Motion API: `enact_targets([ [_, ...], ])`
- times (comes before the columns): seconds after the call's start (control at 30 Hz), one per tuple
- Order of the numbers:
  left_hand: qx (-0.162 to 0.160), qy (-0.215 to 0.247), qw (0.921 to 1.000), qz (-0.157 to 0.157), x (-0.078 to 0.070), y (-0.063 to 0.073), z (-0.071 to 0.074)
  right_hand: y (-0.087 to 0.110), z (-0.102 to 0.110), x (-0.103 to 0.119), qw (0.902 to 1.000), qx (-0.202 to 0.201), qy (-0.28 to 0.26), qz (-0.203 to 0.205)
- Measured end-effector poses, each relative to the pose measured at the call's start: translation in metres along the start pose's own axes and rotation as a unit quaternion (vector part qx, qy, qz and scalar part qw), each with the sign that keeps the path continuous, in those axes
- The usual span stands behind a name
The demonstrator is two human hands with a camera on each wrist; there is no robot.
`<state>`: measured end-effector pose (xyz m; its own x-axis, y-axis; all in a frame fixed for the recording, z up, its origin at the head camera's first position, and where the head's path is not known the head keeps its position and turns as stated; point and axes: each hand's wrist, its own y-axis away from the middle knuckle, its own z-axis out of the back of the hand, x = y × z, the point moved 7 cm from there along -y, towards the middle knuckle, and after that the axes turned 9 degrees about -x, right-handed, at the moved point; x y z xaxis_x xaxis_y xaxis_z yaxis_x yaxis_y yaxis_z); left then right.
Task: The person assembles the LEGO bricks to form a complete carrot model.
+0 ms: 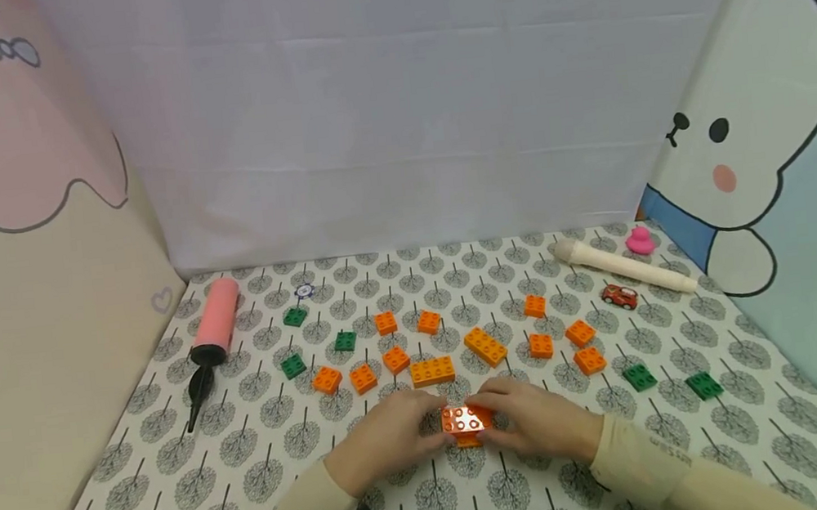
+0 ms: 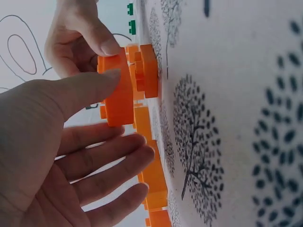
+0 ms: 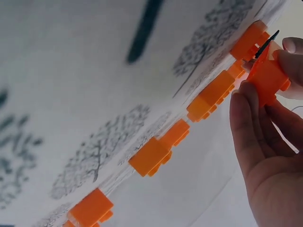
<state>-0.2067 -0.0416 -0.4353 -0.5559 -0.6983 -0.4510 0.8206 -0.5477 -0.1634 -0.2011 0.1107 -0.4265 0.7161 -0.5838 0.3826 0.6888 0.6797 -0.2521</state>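
Observation:
Both hands are at one orange building brick, studs up, at the near middle of the table. My left hand pinches its left end, thumb on the near face, the other fingers spread. At the opposite end my right hand pinches it between thumb and fingers. In the left wrist view the held brick is raised off the table. Under it shows another orange brick, partly hidden; whether the two touch I cannot tell. Just beyond the hands lie two long yellow-orange bricks, one straight, one slanted.
Small orange bricks and green bricks are scattered on the tree-patterned cloth. At left lies a pink cylinder with a black end. A white microphone-shaped stick, red toy car and pink duck are far right.

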Motion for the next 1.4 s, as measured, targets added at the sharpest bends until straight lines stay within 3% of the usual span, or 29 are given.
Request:
enact_targets([
  [0.37, 0.014, -0.004, 0.9997, -0.020, -0.0017, -0.0015, -0.0024, 0.0042, -0.0012, -0.0007, 0.9991, 0.026, 0.007, -0.034],
  [1.17, 0.036, -0.006, 0.9985, -0.041, -0.0034, -0.0079, -0.0055, 0.0021, -0.0028, -0.0046, 0.9976, 0.039, 0.005, -0.058],
  [1.4, 0.050, 0.021, 0.9983, -0.021, 0.0025, -0.0075, -0.0107, 0.0016, -0.0080, -0.0059, 0.9968, 0.045, -0.004, -0.065],
])
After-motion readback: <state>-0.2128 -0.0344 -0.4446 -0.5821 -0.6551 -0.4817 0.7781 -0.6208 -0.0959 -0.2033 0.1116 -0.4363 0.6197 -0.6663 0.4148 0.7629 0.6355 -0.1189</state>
